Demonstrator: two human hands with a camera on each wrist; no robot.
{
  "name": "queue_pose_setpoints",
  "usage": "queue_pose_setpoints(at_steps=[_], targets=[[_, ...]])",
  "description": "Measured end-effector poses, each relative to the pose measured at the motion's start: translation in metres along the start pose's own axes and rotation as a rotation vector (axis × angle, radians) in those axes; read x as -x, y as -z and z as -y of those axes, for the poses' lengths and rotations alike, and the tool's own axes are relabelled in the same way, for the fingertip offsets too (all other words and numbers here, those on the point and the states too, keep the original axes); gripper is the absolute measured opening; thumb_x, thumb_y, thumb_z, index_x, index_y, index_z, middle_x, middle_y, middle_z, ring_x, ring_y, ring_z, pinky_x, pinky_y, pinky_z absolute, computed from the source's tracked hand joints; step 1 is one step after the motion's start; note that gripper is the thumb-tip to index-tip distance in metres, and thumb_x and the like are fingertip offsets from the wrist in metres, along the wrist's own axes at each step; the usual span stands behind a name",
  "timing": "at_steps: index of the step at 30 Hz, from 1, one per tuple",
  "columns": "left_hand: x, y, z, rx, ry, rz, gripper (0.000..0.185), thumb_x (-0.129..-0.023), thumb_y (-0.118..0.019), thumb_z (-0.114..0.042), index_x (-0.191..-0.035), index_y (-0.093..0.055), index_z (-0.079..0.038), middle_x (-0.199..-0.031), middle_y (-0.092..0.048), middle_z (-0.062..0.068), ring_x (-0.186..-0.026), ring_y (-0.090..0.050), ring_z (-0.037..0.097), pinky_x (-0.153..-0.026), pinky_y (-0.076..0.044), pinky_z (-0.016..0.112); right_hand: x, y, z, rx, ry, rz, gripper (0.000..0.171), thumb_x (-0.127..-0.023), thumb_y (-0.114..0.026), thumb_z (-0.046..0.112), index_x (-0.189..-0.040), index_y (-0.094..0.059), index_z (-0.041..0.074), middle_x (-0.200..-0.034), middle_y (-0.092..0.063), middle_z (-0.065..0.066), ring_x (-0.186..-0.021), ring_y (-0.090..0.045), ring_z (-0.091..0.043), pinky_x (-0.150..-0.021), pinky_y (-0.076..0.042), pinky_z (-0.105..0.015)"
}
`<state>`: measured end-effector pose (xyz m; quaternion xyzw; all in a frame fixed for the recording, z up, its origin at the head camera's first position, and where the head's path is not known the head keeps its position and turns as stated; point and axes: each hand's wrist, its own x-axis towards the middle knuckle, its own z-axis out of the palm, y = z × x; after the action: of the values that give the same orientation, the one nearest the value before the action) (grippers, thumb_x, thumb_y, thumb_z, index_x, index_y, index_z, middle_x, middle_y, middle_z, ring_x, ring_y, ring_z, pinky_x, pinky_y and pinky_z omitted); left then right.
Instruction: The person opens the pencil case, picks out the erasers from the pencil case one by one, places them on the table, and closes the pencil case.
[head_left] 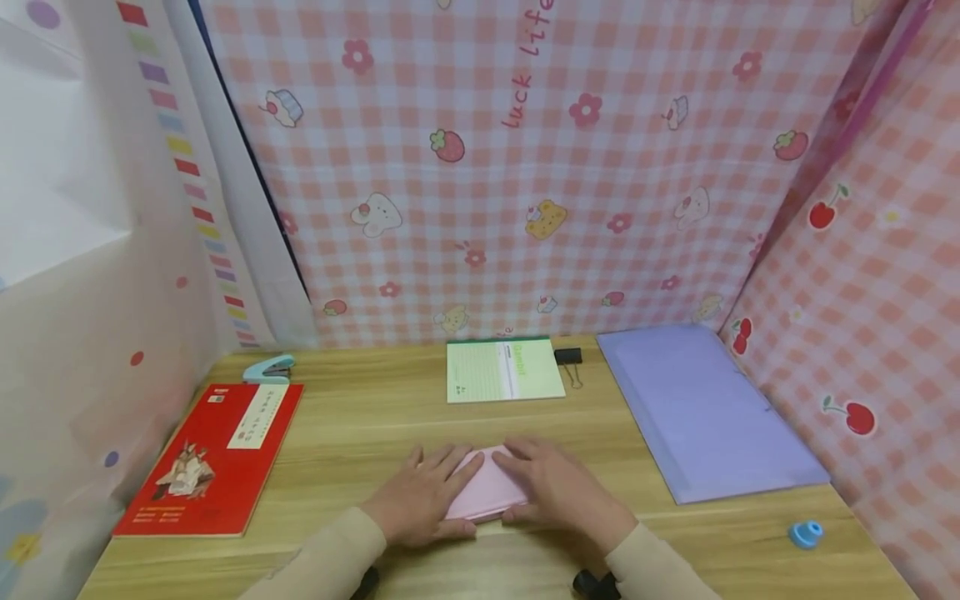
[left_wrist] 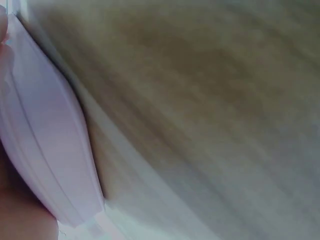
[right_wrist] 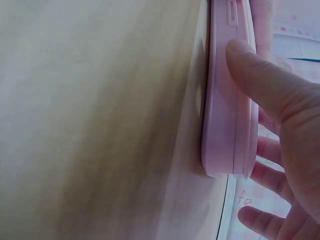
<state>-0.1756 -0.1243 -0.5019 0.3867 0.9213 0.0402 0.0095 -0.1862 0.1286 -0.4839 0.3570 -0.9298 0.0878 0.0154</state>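
A pink case (head_left: pixel 489 492) with rounded corners lies on the wooden table in front of me, between my two hands. My left hand (head_left: pixel 423 496) holds its left end, with the index finger along the top edge and the thumb at the near side. At the other end my right hand (head_left: pixel 558 487) grips it. In the right wrist view, the right thumb (right_wrist: pixel 260 75) presses on the side of the case (right_wrist: pixel 225 115), near a small slot, while the other fingers spread behind. A seam runs along the case (left_wrist: pixel 55 135) in the left wrist view.
A green notepad (head_left: pixel 502 371) and a black binder clip (head_left: pixel 568 357) lie at the back. To the left are a red book (head_left: pixel 213 467) and a light-blue stapler (head_left: pixel 270 369). On the right sit a purple folder (head_left: pixel 712 417) and a small blue piece (head_left: pixel 806 534). Patterned cloth (head_left: pixel 510 175) walls the table.
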Motion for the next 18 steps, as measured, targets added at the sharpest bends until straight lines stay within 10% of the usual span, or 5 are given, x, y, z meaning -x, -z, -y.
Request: queue_pose_setpoints(at_steps=[18], targets=[[0.004,0.011,-0.009,-0.048,-0.033,0.049,0.09,-0.087,-0.057,-0.06,-0.155,-0.017,-0.016,-0.156,-0.025,0.009,-0.138,-0.033,0.03,-0.104,-0.032,0.062,0.012,-0.001,0.005,0.08,0.056,-0.031,0.085,-0.071,-0.075,0.059,-0.14,-0.051,0.016,-0.14,-0.05,-0.011,-0.125,-0.049,-0.031,-0.103,-0.04,-0.049]])
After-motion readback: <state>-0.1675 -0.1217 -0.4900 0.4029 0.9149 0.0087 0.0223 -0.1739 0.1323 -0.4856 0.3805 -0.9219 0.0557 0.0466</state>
